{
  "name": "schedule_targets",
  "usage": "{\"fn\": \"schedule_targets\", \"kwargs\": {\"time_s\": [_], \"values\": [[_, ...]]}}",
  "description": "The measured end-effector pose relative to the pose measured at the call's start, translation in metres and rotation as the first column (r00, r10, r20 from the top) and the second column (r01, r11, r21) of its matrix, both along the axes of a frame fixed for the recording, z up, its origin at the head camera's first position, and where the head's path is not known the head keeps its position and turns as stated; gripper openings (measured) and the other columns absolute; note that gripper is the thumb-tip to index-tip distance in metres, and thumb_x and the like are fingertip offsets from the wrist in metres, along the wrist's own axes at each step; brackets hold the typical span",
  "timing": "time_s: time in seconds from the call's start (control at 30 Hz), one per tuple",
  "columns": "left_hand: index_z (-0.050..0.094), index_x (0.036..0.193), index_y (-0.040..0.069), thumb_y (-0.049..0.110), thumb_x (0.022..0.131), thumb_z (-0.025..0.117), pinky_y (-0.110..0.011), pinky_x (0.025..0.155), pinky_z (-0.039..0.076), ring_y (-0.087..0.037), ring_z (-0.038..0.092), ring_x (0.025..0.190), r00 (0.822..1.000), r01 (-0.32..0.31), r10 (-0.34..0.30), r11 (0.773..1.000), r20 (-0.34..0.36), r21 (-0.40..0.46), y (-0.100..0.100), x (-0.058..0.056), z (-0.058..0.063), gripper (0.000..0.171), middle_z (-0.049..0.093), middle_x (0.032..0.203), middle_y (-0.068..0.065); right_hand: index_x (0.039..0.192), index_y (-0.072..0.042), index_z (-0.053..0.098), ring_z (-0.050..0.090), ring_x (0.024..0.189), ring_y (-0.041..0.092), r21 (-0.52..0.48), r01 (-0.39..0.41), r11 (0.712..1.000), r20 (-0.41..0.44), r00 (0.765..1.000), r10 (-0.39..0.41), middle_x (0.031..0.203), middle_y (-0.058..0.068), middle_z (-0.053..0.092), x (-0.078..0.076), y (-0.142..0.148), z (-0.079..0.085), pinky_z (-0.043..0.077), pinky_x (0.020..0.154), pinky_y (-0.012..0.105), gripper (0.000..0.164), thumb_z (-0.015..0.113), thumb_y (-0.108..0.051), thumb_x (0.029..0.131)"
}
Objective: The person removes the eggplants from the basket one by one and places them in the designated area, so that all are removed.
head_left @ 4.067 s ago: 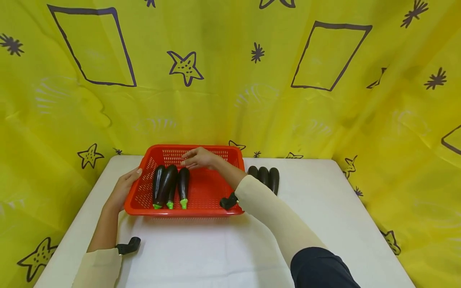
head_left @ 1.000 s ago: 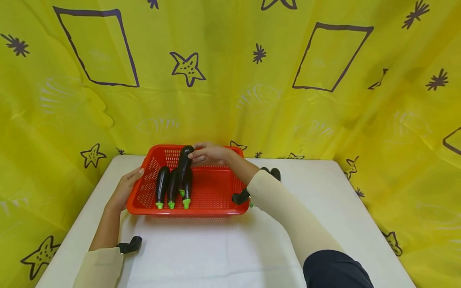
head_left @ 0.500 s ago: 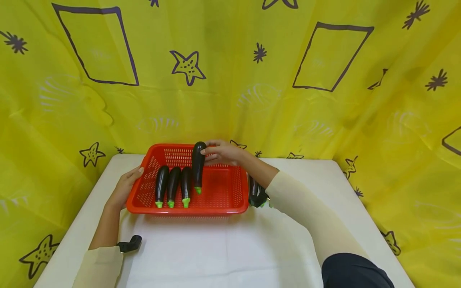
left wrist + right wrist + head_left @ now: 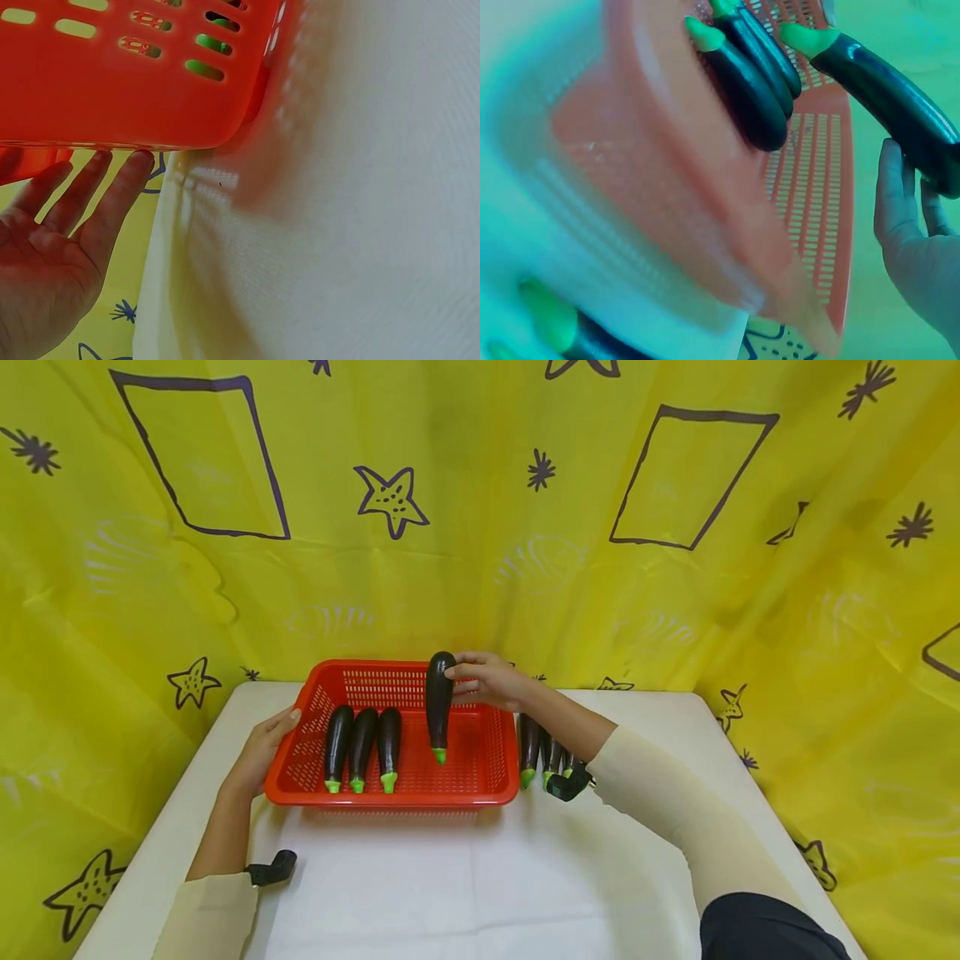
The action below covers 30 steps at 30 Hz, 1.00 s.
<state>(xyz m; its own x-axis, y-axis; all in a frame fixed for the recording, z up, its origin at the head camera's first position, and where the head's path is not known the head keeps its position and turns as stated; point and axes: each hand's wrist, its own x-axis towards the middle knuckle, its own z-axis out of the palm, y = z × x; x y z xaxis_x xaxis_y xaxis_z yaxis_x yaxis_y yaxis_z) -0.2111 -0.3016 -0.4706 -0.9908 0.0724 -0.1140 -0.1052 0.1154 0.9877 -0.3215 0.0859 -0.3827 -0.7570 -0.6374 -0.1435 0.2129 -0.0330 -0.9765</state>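
Note:
In the head view, my right hand (image 4: pixel 491 681) pinches a dark eggplant (image 4: pixel 438 706) near its rounded end. Its green stem end points down over the right part of the red plastic basket (image 4: pixel 390 799), and the right wrist view shows this eggplant (image 4: pixel 892 105) raised past the basket wall. Three eggplants (image 4: pixel 363 743) lie side by side in the basket's left half, stems toward the front. At the basket's left side my left hand (image 4: pixel 258 752) grips the rim; the left wrist view shows its fingers (image 4: pixel 112 199) against the outer wall, with the thumb hidden there.
To the right of the basket, more eggplants (image 4: pixel 529 747) lie on the white-covered table (image 4: pixel 390 893), partly hidden by my right forearm. A yellow patterned curtain (image 4: pixel 465 585) encloses the table at the back and sides.
My right hand was free over the basket, then took hold of an eggplant beside the others. It has carried it rightward, apart from the three. My left hand has stayed at the rim.

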Motion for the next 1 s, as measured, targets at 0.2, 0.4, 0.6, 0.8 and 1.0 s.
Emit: {"fn": "schedule_targets", "kwargs": {"time_s": [0.2,0.4,0.6,0.8,1.0], "values": [[0.015,0.168,0.005,0.05,0.113,0.037,-0.032,0.086,0.061,-0.003,0.067,0.104,1.0,0.003,-0.003,1.0,0.001,0.002,-0.001,0.0,-0.001,0.074,0.035,0.158,-0.034,0.118,-0.002,0.061,0.071,0.09,0.026,0.017,0.002,1.0,-0.041,0.999,-0.002,0.104,0.009,0.069,0.004,0.018,-0.002,0.054,0.101,0.056,0.016,0.054,-0.002,0.104],[0.016,0.168,0.006,0.05,0.113,0.039,-0.032,0.086,0.061,-0.005,0.068,0.104,1.0,-0.001,0.001,1.0,0.0,0.012,-0.002,-0.001,-0.002,0.074,0.04,0.156,-0.03,0.115,-0.006,0.06,0.072,0.09,0.022,-0.012,0.01,1.0,-0.043,0.999,-0.011,0.1,0.006,0.071,0.01,0.037,-0.003,0.06,0.091,0.043,0.014,0.05,-0.003,0.105],[0.016,0.168,0.006,0.05,0.113,0.038,-0.033,0.087,0.061,-0.004,0.068,0.104,1.0,0.0,0.0,1.0,0.005,0.01,-0.001,-0.001,-0.002,0.074,0.038,0.157,-0.031,0.113,-0.011,0.063,0.07,0.093,0.023,-0.024,0.058,0.998,-0.003,0.998,-0.058,0.104,0.006,0.069,0.014,0.057,-0.005,0.06,0.089,0.04,0.014,0.051,-0.008,0.106],[0.016,0.168,0.005,0.05,0.113,0.038,-0.032,0.087,0.061,-0.004,0.068,0.105,1.0,0.002,-0.002,1.0,0.001,0.009,-0.002,0.0,-0.002,0.074,0.04,0.157,-0.03,0.11,-0.013,0.063,0.068,0.099,0.027,-0.025,0.086,0.996,0.012,0.996,-0.085,0.111,0.007,0.066,0.016,0.08,-0.007,0.06,0.091,0.043,0.015,0.048,-0.011,0.108],[0.016,0.168,0.006,0.05,0.113,0.037,-0.033,0.086,0.061,-0.004,0.068,0.104,1.0,0.0,0.0,1.0,0.001,0.002,-0.002,-0.002,-0.003,0.073,0.035,0.158,-0.034,0.115,-0.011,0.062,0.068,0.098,0.026,-0.046,0.101,0.994,0.013,0.995,-0.1,0.112,0.009,0.065,0.018,0.101,-0.009,0.059,0.092,0.043,0.02,0.044,-0.01,0.11]]}}
